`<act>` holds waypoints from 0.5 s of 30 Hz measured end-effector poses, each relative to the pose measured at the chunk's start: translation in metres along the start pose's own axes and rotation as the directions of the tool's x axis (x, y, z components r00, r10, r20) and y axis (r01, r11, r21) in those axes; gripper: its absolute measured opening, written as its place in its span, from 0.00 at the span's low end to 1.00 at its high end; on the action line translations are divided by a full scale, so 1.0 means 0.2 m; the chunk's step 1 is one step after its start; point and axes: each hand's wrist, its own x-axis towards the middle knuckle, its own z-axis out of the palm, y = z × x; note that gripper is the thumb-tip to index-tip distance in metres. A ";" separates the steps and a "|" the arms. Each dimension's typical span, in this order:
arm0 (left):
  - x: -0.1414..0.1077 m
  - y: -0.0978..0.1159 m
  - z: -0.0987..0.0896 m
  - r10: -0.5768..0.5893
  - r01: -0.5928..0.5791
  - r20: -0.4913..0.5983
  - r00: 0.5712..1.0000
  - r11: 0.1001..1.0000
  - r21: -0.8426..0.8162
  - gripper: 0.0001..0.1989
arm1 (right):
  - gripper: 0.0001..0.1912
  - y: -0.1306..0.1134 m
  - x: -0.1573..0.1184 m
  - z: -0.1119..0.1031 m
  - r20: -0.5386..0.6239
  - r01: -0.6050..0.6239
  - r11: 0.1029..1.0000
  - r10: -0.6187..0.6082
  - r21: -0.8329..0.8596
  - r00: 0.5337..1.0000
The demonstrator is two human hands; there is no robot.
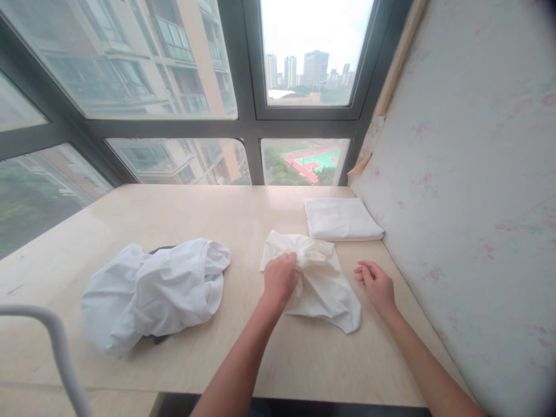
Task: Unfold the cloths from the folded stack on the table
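Observation:
A crumpled cream-white cloth (pixel 328 289) lies on the wooden surface in front of me. My left hand (pixel 281 278) is closed on its gathered left-middle part, and folds bunch up beside the fingers. The cloth's lower right corner spreads out flat. Its exact kind does not show. To the right of the cloth and apart from it, my right hand (pixel 377 288) hovers with loosely bent fingers and nothing visible in them.
On the left lies a bunched white garment (pixel 174 289) with dark parts under it. A folded white cloth (pixel 343 219) rests at the back right, beside the flowered wall (pixel 469 191). A white curved tube (pixel 54 336) rises at the lower left. Windows border the wooden surface (pixel 208 202).

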 end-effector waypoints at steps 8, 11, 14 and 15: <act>0.10 -0.09 -0.72 -0.178 -0.187 -0.497 0.849 0.779 -0.598 0.17 | 0.16 0.00 0.00 0.03 0.094 0.113 0.981 -0.098 -0.160 0.991; 0.10 -0.11 -1.08 -0.121 -0.547 -0.703 0.700 0.541 -0.639 0.11 | 0.16 0.01 -0.01 0.02 0.091 0.110 0.982 -0.097 -0.150 0.991; 0.08 -0.21 -1.36 -0.077 -0.551 -0.745 0.663 0.624 -0.554 0.17 | 0.17 0.02 -0.01 0.02 0.097 0.119 0.981 -0.105 -0.155 0.990; 0.07 -0.26 -1.41 -0.108 -0.513 -0.745 0.658 0.660 -0.549 0.19 | 0.17 0.02 -0.01 0.02 0.099 0.121 0.980 -0.107 -0.157 0.989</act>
